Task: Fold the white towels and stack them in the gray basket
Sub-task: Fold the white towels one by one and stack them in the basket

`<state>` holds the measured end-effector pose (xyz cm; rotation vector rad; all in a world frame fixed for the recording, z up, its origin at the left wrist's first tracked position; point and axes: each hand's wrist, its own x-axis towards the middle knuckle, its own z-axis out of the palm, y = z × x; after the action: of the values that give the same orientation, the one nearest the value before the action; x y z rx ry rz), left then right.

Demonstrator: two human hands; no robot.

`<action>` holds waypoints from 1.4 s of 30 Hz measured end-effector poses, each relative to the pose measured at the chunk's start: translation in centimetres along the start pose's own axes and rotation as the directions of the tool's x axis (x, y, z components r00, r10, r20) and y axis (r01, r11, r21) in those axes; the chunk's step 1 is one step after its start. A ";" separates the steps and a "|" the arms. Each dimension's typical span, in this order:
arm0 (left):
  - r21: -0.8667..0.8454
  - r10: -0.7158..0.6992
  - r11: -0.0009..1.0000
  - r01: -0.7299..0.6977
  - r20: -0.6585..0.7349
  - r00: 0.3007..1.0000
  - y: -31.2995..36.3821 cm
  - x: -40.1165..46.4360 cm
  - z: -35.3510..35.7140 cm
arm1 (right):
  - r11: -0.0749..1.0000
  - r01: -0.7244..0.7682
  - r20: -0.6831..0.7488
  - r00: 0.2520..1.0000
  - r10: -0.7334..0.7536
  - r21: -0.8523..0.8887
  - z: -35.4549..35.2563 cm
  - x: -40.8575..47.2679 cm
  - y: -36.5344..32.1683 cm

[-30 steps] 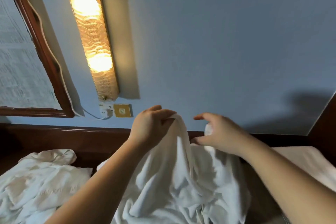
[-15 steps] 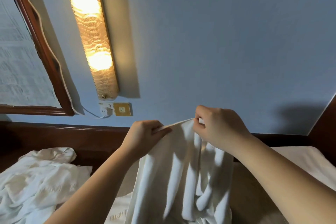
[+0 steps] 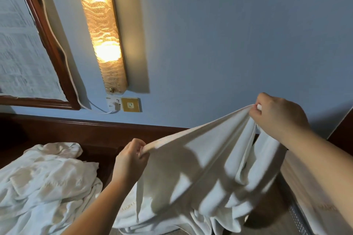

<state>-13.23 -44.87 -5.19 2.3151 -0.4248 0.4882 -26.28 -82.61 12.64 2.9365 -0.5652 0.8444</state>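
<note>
we find the left hand [image 3: 131,160] pinching one end of the upper hem of the white towel [image 3: 200,173], fingers curled round the cloth. the right hand [image 3: 277,118] holds the other end of that hem higher up, its fingers closed on a bunched corner. both grips are clamped on the towel; neither is empty.

between the two grips the hem runs taut and slanted, low at the left, high at the right. below it the body of the towel hangs in long loose pleats, and its lower part trails onto more white cloth underneath.

we judge the towel soft, limp and light: it will not keep a shape unaided and will sag wherever it is not supported. the terry surface should give good purchase, so slipping looks unlikely. the sound places to take hold are the two corners of one edge; the right grip appears to hold gathered cloth rather than a clean corner, so the sheet may not open flat until that is sorted.

to the left lies a crumpled pile of towels [image 3: 44,183], unfolded, well apart from the held one. behind it runs a dark wooden headboard [image 3: 80,129]. on the blue wall [image 3: 229,44] we note a lit wall lamp [image 3: 99,28], a socket plate [image 3: 130,104] and a framed mirror [image 3: 44,30].

the gray basket is not in view.
</note>
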 end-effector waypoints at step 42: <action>-0.484 -0.031 0.873 -0.055 -0.166 0.986 10.6 18.2 -13.6 | 0.945 -0.084 0.032 0.996 0.078 0.316 -4.5 11.2 -7.9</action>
<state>-4.93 -45.37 18.51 1.7678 -0.4233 0.5116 -16.92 -78.37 22.84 3.2318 -0.6078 1.0045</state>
